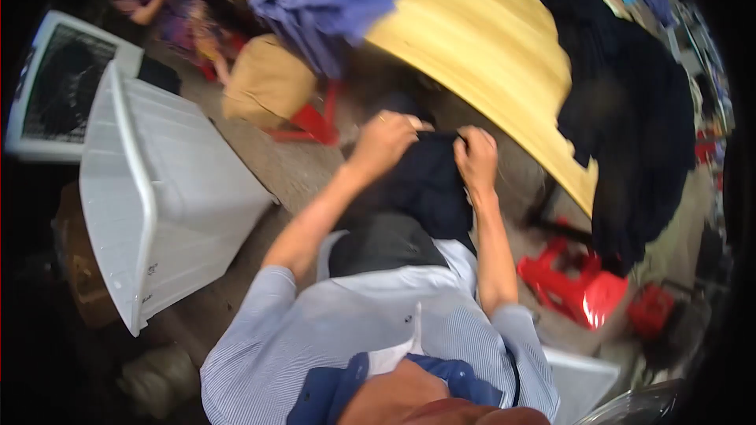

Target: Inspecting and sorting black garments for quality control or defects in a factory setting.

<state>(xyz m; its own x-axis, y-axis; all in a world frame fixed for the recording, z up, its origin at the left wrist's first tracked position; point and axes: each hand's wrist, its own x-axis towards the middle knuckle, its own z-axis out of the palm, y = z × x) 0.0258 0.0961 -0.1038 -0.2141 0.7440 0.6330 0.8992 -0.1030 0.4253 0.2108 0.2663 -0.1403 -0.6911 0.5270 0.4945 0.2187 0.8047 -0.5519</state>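
Both of my hands are raised over my lap with a dark navy piece of cloth [425, 177] hanging between them. My left hand [387, 142] is closed in a pinch at the cloth's upper left corner. My right hand [477, 159] has its fingers curled on the upper right corner. The top edge runs roughly level from one hand to the other, and the lower part rests over my legs. Blur hides what kind of garment it is. Below it, a dark grey cloth [386, 244] lies at my waist.
Ahead, a yellow sheet-covered table [472, 39] carries blue-purple cloth [323, 0] and a black cloth pile [630, 118]. At left stand a grey plastic bin [177, 181] and a white-framed fan [67, 83]. A red stool [571, 279] is at right. A person [169, 8] sits far left.
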